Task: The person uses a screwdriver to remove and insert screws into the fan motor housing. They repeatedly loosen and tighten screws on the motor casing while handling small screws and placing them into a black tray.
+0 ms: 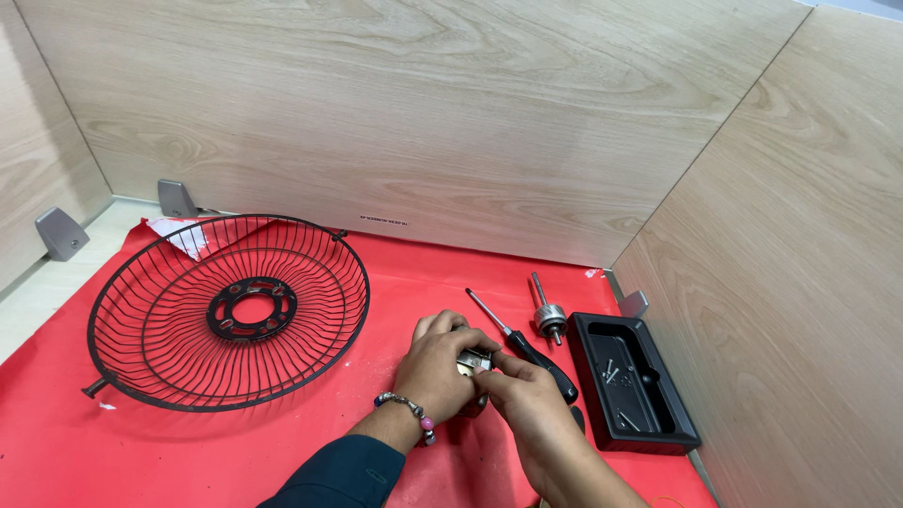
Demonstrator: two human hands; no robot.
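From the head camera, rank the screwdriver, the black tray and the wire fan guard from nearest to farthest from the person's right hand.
1. Screwdriver: just beyond the right hand, its black handle beside the fingers.
2. Black tray: farther right, by the side wall, a few screws inside.
3. Wire fan guard: far left on the red mat, beyond the left hand.

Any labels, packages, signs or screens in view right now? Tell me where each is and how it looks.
Label strip: low on the wooden back wall, above the red mat; thin, white with tiny dark print.
White sheet: behind the black wire fan guard, back left; partly hidden, nothing legible.
No packages or screens.
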